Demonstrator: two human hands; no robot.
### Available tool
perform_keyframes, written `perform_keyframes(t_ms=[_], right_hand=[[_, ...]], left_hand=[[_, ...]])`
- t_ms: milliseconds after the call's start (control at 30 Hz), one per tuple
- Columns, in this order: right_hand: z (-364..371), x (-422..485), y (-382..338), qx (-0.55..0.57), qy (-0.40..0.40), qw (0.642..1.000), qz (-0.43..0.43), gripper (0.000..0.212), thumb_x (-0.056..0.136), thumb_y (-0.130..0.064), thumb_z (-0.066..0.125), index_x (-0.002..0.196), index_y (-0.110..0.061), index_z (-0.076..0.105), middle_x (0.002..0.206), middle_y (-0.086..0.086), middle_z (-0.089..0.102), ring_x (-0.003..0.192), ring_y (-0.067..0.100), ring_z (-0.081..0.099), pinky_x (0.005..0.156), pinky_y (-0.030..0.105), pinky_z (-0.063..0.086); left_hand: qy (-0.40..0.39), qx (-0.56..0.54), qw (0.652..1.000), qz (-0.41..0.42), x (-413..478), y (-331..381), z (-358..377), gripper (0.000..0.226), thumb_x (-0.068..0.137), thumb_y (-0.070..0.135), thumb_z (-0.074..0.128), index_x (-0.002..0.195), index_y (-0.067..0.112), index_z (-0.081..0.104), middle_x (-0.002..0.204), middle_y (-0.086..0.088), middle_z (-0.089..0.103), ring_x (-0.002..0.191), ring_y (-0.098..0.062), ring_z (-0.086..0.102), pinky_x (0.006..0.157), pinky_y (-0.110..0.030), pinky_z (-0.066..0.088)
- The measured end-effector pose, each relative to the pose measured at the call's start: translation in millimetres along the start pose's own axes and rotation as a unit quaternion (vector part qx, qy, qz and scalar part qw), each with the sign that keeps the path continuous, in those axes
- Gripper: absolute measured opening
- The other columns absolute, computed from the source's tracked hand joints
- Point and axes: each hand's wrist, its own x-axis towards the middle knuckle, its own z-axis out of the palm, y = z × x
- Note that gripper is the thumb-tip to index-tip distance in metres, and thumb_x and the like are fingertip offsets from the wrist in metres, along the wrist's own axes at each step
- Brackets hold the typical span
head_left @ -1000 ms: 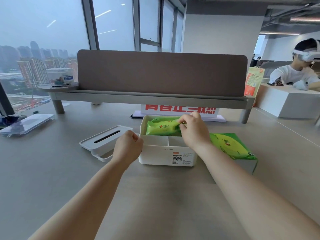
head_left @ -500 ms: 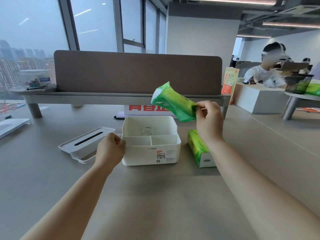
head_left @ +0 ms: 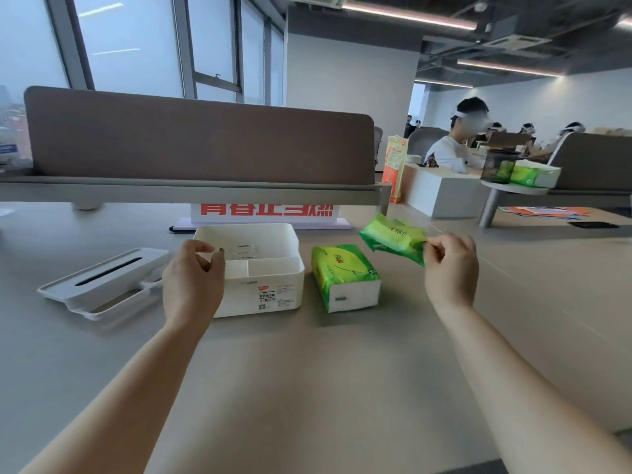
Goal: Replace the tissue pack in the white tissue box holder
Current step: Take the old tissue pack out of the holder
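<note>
The white tissue box holder [head_left: 270, 285] stands open on the desk, with only a metal spring visible inside. My left hand [head_left: 193, 285] rests against its left front corner, fingers curled at the rim. My right hand [head_left: 449, 268] pinches a thin, nearly flat green tissue pack [head_left: 393, 238] in the air, to the right of the holder. A full green tissue pack [head_left: 343, 276] lies on the desk between the holder and my right hand. The holder's white lid [head_left: 102, 280], with a dark slot, lies to the left of the holder.
A brown desk divider [head_left: 198, 138] on a grey shelf runs across the back. A white sign with red characters [head_left: 265, 212] stands behind the holder. People sit at desks at the far right, near another green tissue pack [head_left: 533, 172].
My right hand lifted the thin green pack out of the holder and carried it right and down, past the full pack. My left hand stayed at the holder.
</note>
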Motion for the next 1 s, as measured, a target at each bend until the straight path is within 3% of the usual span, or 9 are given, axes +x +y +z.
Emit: perform_keyframes(t_ms=[133, 233, 333, 433, 600, 700, 867, 1000], right_hand=[[-19.0, -3.1, 19.7, -0.082, -0.011, 0.997, -0.002, 0.007, 0.082, -0.005, 0.057, 0.082, -0.004, 0.064, 0.097, 0.022, 0.056, 0.083, 0.040, 0.057, 0.067, 0.038, 0.045], [-19.1, -9.3, 36.4, -0.174, -0.130, 0.975, 0.034, 0.013, 0.083, -0.007, 0.052, 0.088, -0.004, 0.064, 0.103, 0.021, 0.055, 0.090, 0.042, 0.057, 0.072, 0.039, 0.047], [-18.2, -18.0, 41.0, -0.214, -0.245, 0.942, 0.086, 0.027, 0.082, -0.010, 0.053, 0.105, -0.013, 0.067, 0.123, 0.015, 0.053, 0.106, 0.038, 0.057, 0.085, 0.036, 0.046], [-19.7, -21.0, 30.1, -0.205, -0.243, 0.945, 0.072, 0.033, 0.079, -0.016, 0.058, 0.111, -0.016, 0.065, 0.128, 0.013, 0.051, 0.111, 0.035, 0.054, 0.091, 0.036, 0.046], [-2.4, -25.8, -8.0, -0.069, -0.226, 0.970, 0.054, 0.037, 0.078, -0.030, 0.064, 0.112, -0.014, 0.061, 0.120, 0.012, 0.055, 0.110, 0.031, 0.054, 0.091, 0.035, 0.045], [15.2, -32.7, -30.9, -0.027, -0.281, 0.958, 0.043, 0.064, 0.075, -0.050, 0.066, 0.125, -0.013, 0.050, 0.127, 0.015, 0.049, 0.119, 0.031, 0.047, 0.097, 0.035, 0.038], [42.0, -43.0, -54.0, -0.139, -0.348, 0.926, 0.045, 0.106, 0.060, -0.080, 0.054, 0.142, -0.020, 0.024, 0.141, 0.015, 0.038, 0.129, 0.036, 0.037, 0.104, 0.044, 0.036], [56.0, -48.5, -64.8, -0.216, -0.340, 0.914, 0.055, 0.110, 0.059, -0.080, 0.056, 0.142, -0.020, 0.014, 0.136, 0.020, 0.039, 0.125, 0.038, 0.039, 0.098, 0.044, 0.038]], left_hand=[[-0.044, 0.000, 0.999, 0.022, -12.3, 13.6, 22.6, 0.021, 0.090, 0.027, 0.054, 0.105, 0.013, 0.060, 0.070, -0.002, 0.063, 0.078, -0.025, 0.058, 0.053, -0.023, 0.030], [-0.049, 0.018, 0.998, 0.024, -14.9, 17.1, 27.9, 0.022, 0.091, 0.026, 0.053, 0.105, 0.012, 0.061, 0.074, -0.005, 0.064, 0.075, -0.020, 0.053, 0.051, -0.016, 0.023], [-0.054, 0.024, 0.998, 0.021, -12.0, 15.2, 25.4, 0.022, 0.090, 0.025, 0.053, 0.104, 0.011, 0.061, 0.067, -0.001, 0.059, 0.075, -0.022, 0.053, 0.054, -0.024, 0.029], [-0.068, 0.028, 0.997, 0.018, -8.7, 13.4, 21.7, 0.022, 0.090, 0.024, 0.054, 0.102, 0.010, 0.063, 0.065, 0.001, 0.057, 0.075, -0.025, 0.054, 0.063, -0.031, 0.035], [-0.090, 0.055, 0.994, 0.036, -14.9, 19.9, 21.7, 0.017, 0.090, 0.026, 0.054, 0.099, 0.014, 0.062, 0.072, -0.001, 0.063, 0.063, -0.012, 0.048, 0.050, -0.021, 0.026], [-0.100, 0.058, 0.992, 0.043, -15.2, 19.2, 19.5, 0.017, 0.090, 0.025, 0.054, 0.099, 0.014, 0.062, 0.072, -0.002, 0.064, 0.063, -0.009, 0.047, 0.051, -0.020, 0.027], [-0.134, 0.082, 0.987, 0.045, -10.4, 11.8, 10.8, 0.023, 0.088, 0.027, 0.057, 0.107, 0.013, 0.059, 0.067, 0.006, 0.056, 0.076, -0.022, 0.054, 0.063, -0.030, 0.040], [-0.208, 0.149, 0.962, 0.098, -11.0, 13.5, 6.1, 0.023, 0.088, 0.028, 0.058, 0.107, 0.015, 0.061, 0.074, 0.006, 0.058, 0.076, -0.015, 0.050, 0.058, -0.022, 0.032]])
